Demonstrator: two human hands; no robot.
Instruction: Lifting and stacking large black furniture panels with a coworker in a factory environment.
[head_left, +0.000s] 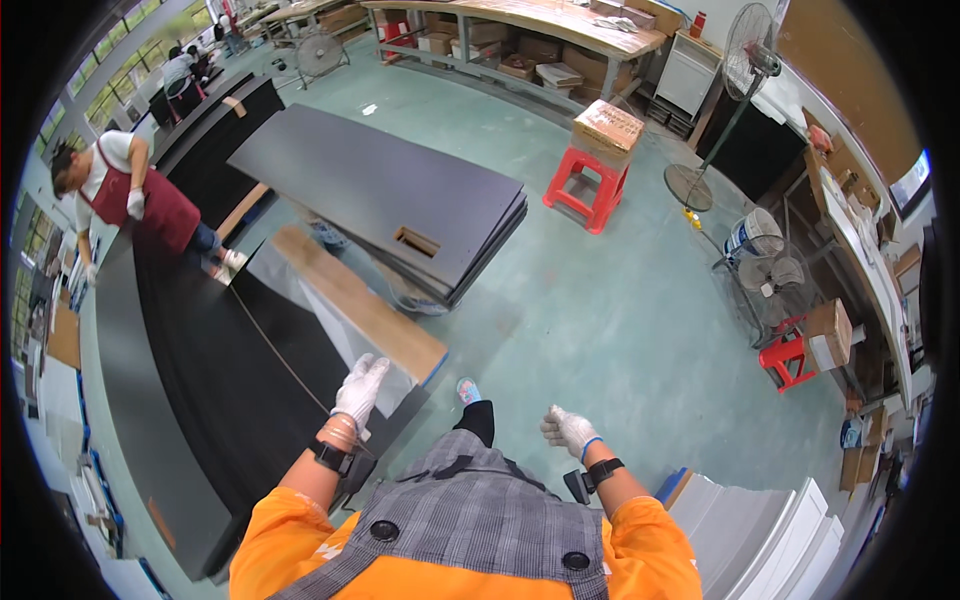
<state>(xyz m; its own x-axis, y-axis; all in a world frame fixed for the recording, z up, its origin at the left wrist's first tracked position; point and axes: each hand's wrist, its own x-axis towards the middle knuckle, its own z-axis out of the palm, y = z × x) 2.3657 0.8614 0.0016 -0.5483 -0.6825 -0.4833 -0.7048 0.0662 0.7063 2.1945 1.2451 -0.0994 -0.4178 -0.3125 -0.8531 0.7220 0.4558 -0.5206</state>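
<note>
My left hand (361,388), in a white knit glove, is over the near end of the black panel stack (230,340), beside clear plastic film (345,330). Its fingers are stretched out and I see nothing in them; whether it touches the film I cannot tell. My right hand (570,432), gloved too, hangs above the green floor with loosely bent fingers and nothing in it. A long wood-coloured board (360,305) lies just beyond my left hand. Behind it rests a stack of dark grey panels (380,170), the top one with a rectangular cutout (416,241).
A person in a dark red apron (165,210) stands at the far left by the black stack. Ahead are a red stool (588,190) with a carton and a standing fan (750,60). White panels (745,535) stand at my right. A workbench (520,30) lines the back.
</note>
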